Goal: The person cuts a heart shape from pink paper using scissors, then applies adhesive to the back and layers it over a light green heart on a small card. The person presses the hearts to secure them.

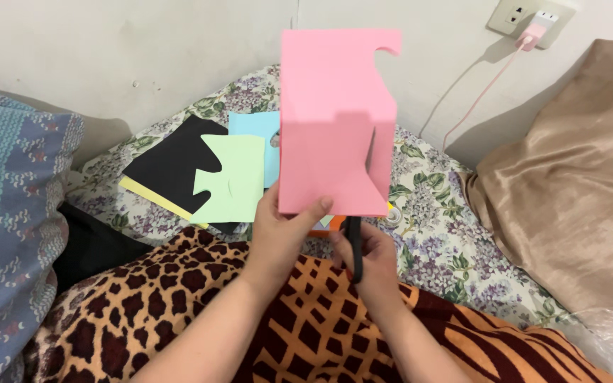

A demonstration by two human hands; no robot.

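Up in front of the wall, the pink paper sheet (335,120) is pinched at its lower edge by the left hand (283,230). Below it, the right hand (367,259) is closed around black scissor handles (353,248), above the leopard-print blanket (179,312).

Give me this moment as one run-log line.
left hand: holds folded pink paper upright | right hand: grips black scissors below paper | bed: green, blue, black sheets
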